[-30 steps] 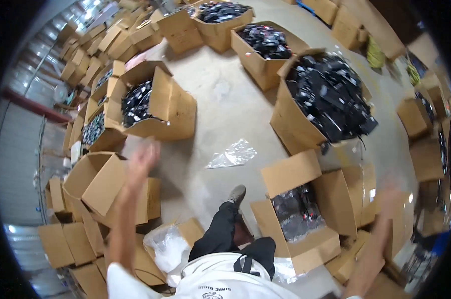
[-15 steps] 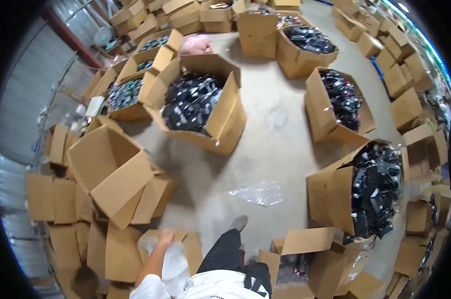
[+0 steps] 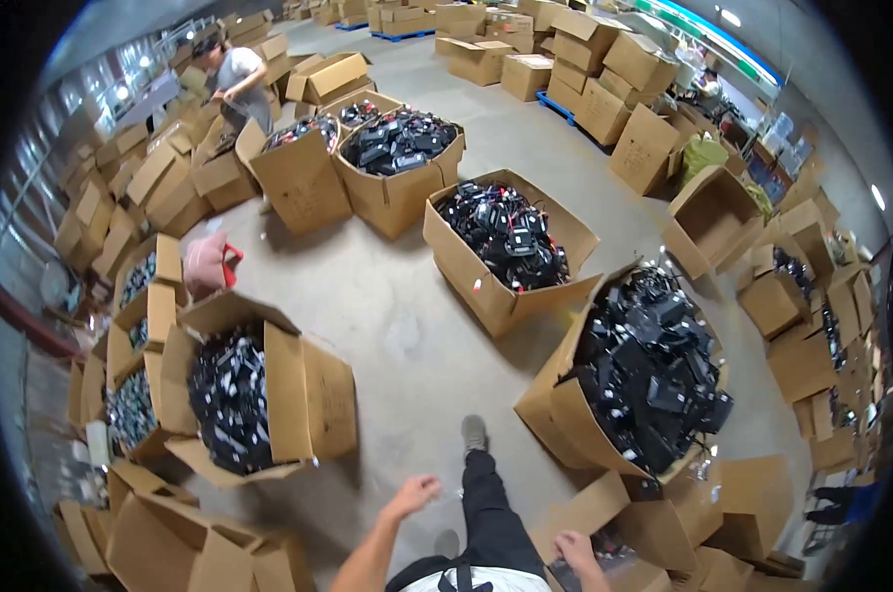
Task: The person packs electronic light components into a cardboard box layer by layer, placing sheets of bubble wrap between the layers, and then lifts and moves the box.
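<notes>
My left hand [image 3: 416,495] hangs in front of my body with fingers loosely bent, and nothing shows in it. Lower right, my right hand [image 3: 573,549] hangs over a low open carton [image 3: 587,509], its fingers loosely apart; I cannot tell whether it touches the flap. Ahead on the right stands a large carton [image 3: 553,407] heaped with black plastic adapters [image 3: 654,370]. On the left, another tall carton [image 3: 326,397] holds a pile of black adapters [image 3: 231,405]. One shoe [image 3: 474,432] is forward on the floor between them.
More filled cartons [image 3: 506,308] stand ahead, beside a pink sack [image 3: 210,264]. Empty cartons [image 3: 160,543] crowd the lower left. A person [image 3: 237,79] stands among boxes at far left. Stacked boxes [image 3: 604,109] sit on a blue pallet [image 3: 557,107] at the far right.
The view has swung right and up. My left hand has come away from the small carton with clear plastic at lower left. My right hand has come into view.
</notes>
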`<state>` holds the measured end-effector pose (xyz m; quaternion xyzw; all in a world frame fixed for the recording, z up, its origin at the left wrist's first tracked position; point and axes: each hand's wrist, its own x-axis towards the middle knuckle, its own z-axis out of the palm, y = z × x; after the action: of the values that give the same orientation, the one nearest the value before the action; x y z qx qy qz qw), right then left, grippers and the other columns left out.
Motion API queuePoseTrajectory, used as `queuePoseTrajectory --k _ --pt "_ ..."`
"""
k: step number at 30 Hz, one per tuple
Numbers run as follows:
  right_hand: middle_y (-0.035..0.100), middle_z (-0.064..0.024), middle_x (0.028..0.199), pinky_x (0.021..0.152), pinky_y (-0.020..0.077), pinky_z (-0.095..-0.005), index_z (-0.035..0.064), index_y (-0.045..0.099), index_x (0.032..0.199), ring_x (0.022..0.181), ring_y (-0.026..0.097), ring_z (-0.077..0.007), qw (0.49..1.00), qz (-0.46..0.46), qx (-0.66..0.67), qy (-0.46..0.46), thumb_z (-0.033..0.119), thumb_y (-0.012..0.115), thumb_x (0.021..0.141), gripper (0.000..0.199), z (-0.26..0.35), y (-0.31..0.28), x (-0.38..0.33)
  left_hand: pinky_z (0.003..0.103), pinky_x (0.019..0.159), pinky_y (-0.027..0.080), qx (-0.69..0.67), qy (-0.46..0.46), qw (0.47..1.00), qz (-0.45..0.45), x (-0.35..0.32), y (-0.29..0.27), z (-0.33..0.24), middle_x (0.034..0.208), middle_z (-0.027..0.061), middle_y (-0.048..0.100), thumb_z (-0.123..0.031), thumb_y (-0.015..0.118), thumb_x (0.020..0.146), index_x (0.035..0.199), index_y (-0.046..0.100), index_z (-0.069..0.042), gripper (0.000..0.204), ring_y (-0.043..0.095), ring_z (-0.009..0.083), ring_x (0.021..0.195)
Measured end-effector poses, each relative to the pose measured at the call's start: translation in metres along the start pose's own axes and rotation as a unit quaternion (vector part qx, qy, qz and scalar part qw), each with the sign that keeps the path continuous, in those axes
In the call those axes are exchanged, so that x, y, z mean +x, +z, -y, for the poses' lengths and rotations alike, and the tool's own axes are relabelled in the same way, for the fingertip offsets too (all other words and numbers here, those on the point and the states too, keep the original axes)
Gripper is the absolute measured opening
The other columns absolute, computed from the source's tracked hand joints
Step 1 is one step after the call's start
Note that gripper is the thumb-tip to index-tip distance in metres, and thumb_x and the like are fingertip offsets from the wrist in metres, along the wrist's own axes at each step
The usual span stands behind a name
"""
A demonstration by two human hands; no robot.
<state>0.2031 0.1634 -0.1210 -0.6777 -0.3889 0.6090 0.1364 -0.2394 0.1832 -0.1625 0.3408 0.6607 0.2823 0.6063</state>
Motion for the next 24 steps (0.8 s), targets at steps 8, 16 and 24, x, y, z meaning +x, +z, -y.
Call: queuePoseTrajectory --k 8,16,24 --pt "0.069 -0.0131 0.075 0.067 0.0512 -0.0371 -0.0025 0.069 0.087 0.069 0.065 -0.0203 0.983 -0.025 -0.161 -0.087 0.026 0.057 0.091 0.031 0.145 0.084 0.240 0.041 0.091 0.053 0.196 -0.286 0.938 -0.008 0.098 -0.136 0.022 0.109 0.0228 0.070 -0.034 0.063 0.088 0.112 0.070 0.001 0.043 0.067 0.0339 0.106" --pt "0.070 -0.0198 0.084 0.081 0.0529 -0.0447 -0.0046 0.065 0.089 0.086 0.069 -0.0351 0.953 -0.235 -0.183 -0.057 0.032 0.061 0.087 0.037 0.340 0.114 0.540 0.047 0.084 0.053 0.344 0.053 0.915 -0.205 0.436 -0.259 -0.198 0.095 0.0263 0.069 -0.028 0.057 0.092 0.110 0.069 0.001 0.037 0.067 0.0423 0.093" --pt "0.060 -0.0320 0.118 0.096 0.0481 -0.0451 -0.0145 0.051 0.116 0.111 0.061 -0.0418 0.824 -0.532 0.120 0.151 0.016 0.061 0.085 0.044 0.332 0.144 0.733 0.050 0.093 0.047 0.452 0.341 0.762 -0.316 0.855 -0.308 -0.379 0.120 0.0257 0.056 -0.019 0.064 0.087 0.128 0.048 0.003 0.049 0.056 0.0425 0.111"
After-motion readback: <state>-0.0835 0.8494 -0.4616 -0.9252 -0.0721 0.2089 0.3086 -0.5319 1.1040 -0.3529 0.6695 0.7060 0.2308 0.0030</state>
